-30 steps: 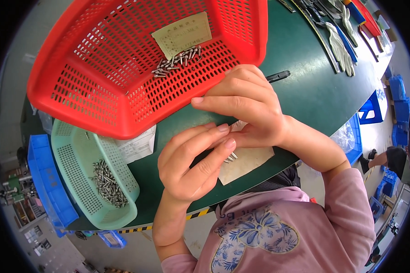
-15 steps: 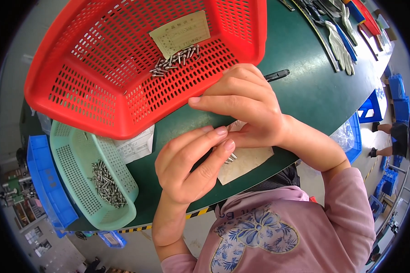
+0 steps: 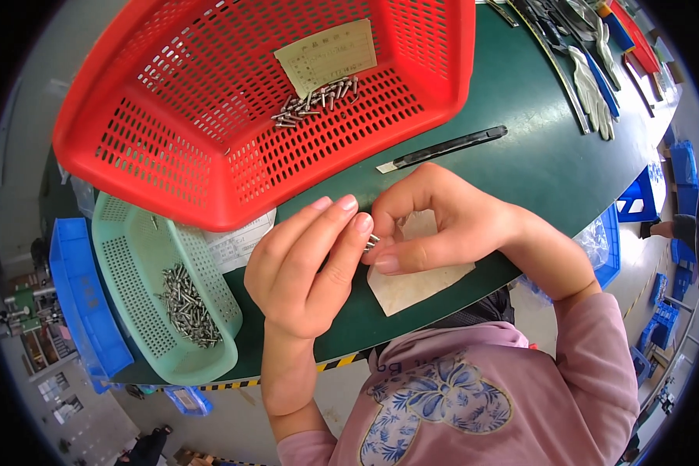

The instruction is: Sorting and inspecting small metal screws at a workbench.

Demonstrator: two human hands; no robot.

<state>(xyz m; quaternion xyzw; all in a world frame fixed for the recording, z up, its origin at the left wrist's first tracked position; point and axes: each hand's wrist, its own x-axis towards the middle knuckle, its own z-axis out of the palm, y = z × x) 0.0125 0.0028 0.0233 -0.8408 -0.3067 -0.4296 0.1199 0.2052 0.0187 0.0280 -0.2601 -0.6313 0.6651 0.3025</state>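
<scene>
Over the near edge of the table, my left hand [image 3: 299,268] and my right hand [image 3: 443,225] meet at the fingertips. Shiny ends of several small metal screws [image 3: 371,242] show between them. My left thumb and fingers are pinched together at these screws. Curled round from the other side, my right hand has its thumb and fingers closed on them; its inner fingers are partly hidden. Beneath the hands lies a sheet of tan paper [image 3: 415,287]. A red perforated basket [image 3: 233,179] beyond holds loose metal screws [image 3: 316,101] and a yellowish paper card [image 3: 326,56].
On the left, a pale green basket [image 3: 128,287] holds many metal screws [image 3: 186,307], beside a blue bin [image 3: 89,299]. A black utility knife [image 3: 446,147], blade exposed, lies beyond my right hand. White gloves [image 3: 592,93] and tools lie at the far right. A printed paper [image 3: 245,241] sits under the baskets.
My right hand has come down from beside the red basket, its stretched fingers curling in to meet my left hand. The utility knife it covered now shows. The view has shifted slightly.
</scene>
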